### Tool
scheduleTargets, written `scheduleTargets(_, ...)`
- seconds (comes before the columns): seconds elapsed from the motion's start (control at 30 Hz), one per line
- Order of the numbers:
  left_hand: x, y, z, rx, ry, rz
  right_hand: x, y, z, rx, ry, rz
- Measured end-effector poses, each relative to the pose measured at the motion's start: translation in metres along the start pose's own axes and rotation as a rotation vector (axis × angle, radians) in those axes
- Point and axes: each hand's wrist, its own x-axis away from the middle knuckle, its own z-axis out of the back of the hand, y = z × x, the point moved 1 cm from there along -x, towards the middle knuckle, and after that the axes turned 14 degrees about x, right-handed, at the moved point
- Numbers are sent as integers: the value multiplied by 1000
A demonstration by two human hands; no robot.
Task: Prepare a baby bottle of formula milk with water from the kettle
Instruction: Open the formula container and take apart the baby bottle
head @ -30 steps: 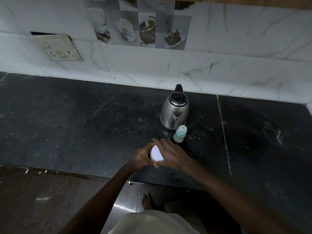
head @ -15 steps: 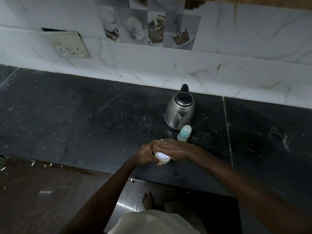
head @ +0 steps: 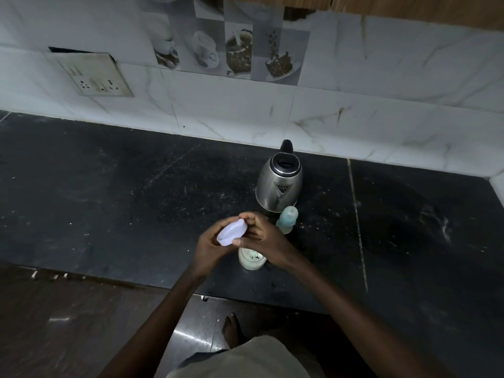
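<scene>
Head view, frame centre: left hand (head: 208,248) and right hand (head: 266,241) both pinch a lid (head: 231,231) above the open tub (head: 251,260); a nudge could spill powder on the tabletop (head: 109,200).

Dim light. Black stone countertop (head: 122,192), speckled. White marble-look wall tiles (head: 381,85), coffee-cup picture tiles (head: 226,50), socket plate (head: 94,75) left. Dark glossy floor (head: 68,323).

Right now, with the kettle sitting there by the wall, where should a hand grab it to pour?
Take the kettle by its black handle, reaching over from the wall side. The handle rises at the back while the spout faces the person and the baby bottle, so that grip probably tips water forward.
</scene>
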Motion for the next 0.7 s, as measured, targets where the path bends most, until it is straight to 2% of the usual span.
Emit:
scheduleTargets(0.07,-3,-9,12,-1,37,20,1,1,-1,136,-31,10)
scheduleTargets(0.1,-4,-18,19,-12,69,56,0,2,2,174,6,-7)
scheduleTargets(0.13,-5,-25,25,-28,111,93,1,4,9,188,99,-33)
scheduleTargets(0.2,-5,-38,38,-99,220,126,2,11,31,228,422,-85)
scheduleTargets(0.27,-6,-60,53,-251,309,71,4,23,58,409,735,-120)
scheduleTargets(0.3,-5,-71,58,-403,305,4,4,31,70,502,798,-149)
scheduleTargets(0.33,-4,-80,62,-563,283,-50,2,37,80,580,789,-192)
scheduleTargets(0.37,-3,-90,64,-665,267,-32,-1,44,87,642,726,-237)
scheduleTargets(0.43,2,-95,57,-755,270,106,-7,54,91,725,554,-268)
scheduleTargets(0.5,8,-95,46,-841,232,124,-12,62,91,820,430,-241)
scheduleTargets(0.57,16,-100,43,-843,178,104,-17,68,87,925,368,-231)
scheduleTargets(0.67,24,-119,51,-982,46,-14,-20,71,84,976,336,-221)
scheduleTargets(0.7,25,-124,55,-989,4,17,-20,70,85,983,335,-222)
